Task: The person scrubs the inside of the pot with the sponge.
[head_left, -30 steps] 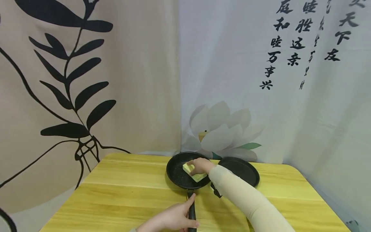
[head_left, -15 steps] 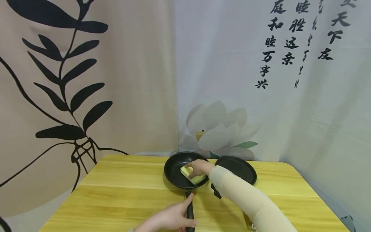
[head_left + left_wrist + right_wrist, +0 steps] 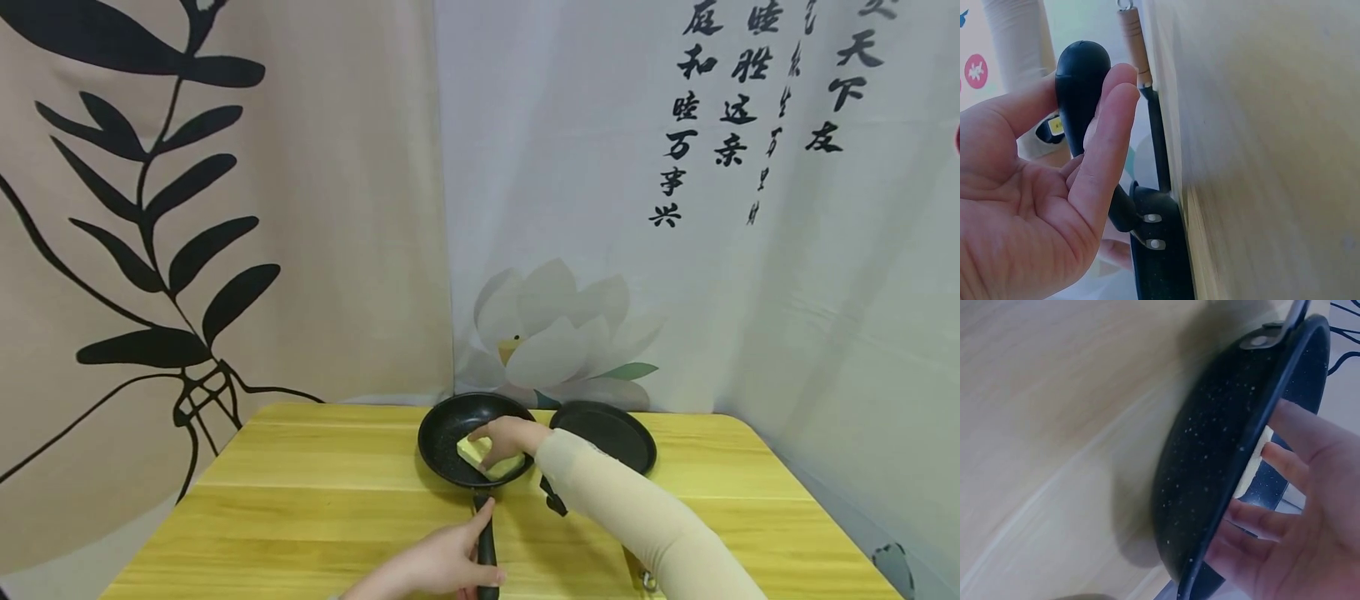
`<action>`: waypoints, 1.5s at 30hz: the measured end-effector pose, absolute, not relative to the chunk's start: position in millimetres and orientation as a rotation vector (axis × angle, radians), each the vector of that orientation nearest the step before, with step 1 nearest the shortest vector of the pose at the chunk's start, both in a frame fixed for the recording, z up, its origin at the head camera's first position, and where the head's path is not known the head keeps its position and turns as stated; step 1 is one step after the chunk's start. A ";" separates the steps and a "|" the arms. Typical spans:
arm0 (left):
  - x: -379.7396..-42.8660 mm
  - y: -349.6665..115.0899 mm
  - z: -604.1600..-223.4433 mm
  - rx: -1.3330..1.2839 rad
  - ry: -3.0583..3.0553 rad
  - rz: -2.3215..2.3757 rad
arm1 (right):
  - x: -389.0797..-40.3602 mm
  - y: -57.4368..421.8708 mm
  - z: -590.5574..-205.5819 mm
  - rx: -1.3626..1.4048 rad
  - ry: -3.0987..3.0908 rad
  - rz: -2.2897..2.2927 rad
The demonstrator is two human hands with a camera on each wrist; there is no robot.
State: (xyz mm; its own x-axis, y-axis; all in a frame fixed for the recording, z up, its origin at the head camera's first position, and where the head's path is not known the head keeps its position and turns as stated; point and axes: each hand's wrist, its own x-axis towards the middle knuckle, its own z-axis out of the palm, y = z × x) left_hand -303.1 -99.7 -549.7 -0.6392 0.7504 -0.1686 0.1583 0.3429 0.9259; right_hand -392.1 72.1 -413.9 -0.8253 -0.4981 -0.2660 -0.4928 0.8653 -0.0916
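A black frying pan (image 3: 442, 442) stands on the wooden table, its handle (image 3: 487, 542) toward me. My left hand (image 3: 450, 560) holds that handle between thumb and fingers; in the left wrist view the handle's rounded end (image 3: 1082, 69) sticks out past the fingers. Inside the pan, my right hand (image 3: 508, 439) grips a yellow sponge-like block (image 3: 471, 455) against the bottom. Seen from the right wrist, a pale edge of the block (image 3: 1254, 465) shows between the fingers of the right hand (image 3: 1310, 519), beyond the speckled pan wall (image 3: 1210, 456).
To the right of the frying pan lies a flat black pan (image 3: 607, 433), partly covered by the right forearm. A wooden handle with a metal ring (image 3: 647, 573) lies near the right sleeve. A printed curtain (image 3: 360, 208) hangs behind the table (image 3: 315, 492).
My right hand has slid the yellow block slightly toward the near side of the pan. The left hand keeps its hold on the handle. The head view has turned slightly right.
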 end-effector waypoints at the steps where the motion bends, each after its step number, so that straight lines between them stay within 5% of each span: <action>1: -303.0 -99.7 -550.1 0.789 2.027 1.293 | -391.6 71.8 -413.8 -0.745 2.755 -0.029; 24: -298.6 -100.3 -545.6 0.778 2.022 1.306 | -385.6 57.0 -416.0 -0.871 2.723 -0.070; 34: -250.4 -96.3 -457.6 0.760 2.099 1.211 | -383.0 49.1 -416.7 -0.835 2.761 -0.122; 45: -294.6 -100.2 -537.4 0.785 2.064 1.274 | -381.9 38.0 -422.7 -0.778 2.815 -0.187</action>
State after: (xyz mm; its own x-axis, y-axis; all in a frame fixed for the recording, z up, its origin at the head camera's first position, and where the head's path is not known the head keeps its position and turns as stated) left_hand -294.6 -100.2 -537.4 -0.6563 0.7351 -0.1703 0.1772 0.3696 0.9121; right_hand -381.9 38.0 -422.7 -0.8371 -0.5194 -0.1717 -0.4922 0.8521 -0.1780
